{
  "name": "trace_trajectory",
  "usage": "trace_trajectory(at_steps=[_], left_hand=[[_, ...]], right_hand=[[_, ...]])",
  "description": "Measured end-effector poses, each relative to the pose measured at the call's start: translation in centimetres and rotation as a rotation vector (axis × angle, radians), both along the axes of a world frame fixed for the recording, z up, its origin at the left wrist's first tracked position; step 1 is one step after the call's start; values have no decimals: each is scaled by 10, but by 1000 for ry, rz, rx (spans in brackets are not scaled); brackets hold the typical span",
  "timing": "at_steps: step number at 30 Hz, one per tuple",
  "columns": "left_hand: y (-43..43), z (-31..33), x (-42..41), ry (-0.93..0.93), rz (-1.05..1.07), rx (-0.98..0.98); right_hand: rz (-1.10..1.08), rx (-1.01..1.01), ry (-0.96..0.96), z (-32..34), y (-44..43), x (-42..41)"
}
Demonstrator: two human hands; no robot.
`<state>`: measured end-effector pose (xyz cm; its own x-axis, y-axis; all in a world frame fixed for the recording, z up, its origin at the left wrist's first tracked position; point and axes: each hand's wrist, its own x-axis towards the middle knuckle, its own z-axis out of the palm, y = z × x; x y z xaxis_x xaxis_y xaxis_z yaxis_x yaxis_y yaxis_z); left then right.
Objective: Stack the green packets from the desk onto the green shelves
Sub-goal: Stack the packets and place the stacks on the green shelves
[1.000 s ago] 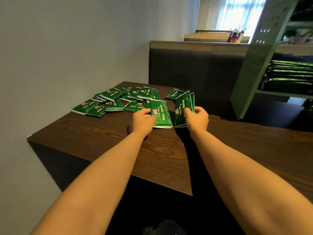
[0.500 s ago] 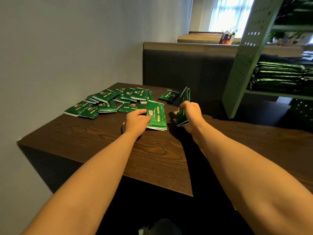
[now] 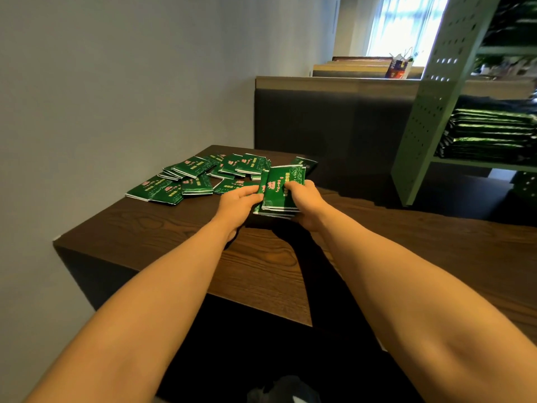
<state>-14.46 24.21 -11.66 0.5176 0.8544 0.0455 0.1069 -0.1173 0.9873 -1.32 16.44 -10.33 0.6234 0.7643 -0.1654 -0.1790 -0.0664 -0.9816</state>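
A small held stack (image 3: pixel 280 193) of green packets is grasped between both hands above the far part of the desk (image 3: pixel 261 257). The right hand (image 3: pixel 306 203) is closed on the stack's right edge, with the thumb laid on the top packet and the fingers hidden beneath. The left hand (image 3: pixel 239 203) is closed on the stack's left edge, where one packet is seen offset from the rest. Whether the stack's near edge touches the desk cannot be told; a dark shadow is cast directly below it.

The loose packets (image 3: pixel 197 177) are found scattered and overlapping on the far left corner of the desk, just beyond and to the left of the hands, close to the grey wall (image 3: pixel 116 97). One further packet is partly hidden behind the stack.

The green shelves (image 3: pixel 430 112) are placed to the right of the desk, well apart from the hands; the side panel is perforated. Shelved packets (image 3: pixel 494 135) are noted lying flat in a pile on one shelf.

A dark partition (image 3: pixel 334 126) is set behind the desk. A paper bag (image 3: pixel 398 68) is seen on a ledge beyond it, below a bright window (image 3: pixel 406 24).
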Motion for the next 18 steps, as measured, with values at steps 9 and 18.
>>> trace_trajectory(at_steps=[9,18], left_hand=[[28,-12,6,350,135,440],[47,-34,16,906,35,634]], right_hand=[[-210,-19,-286,-24,18,9],[-228,21,-252,-37,16,24]])
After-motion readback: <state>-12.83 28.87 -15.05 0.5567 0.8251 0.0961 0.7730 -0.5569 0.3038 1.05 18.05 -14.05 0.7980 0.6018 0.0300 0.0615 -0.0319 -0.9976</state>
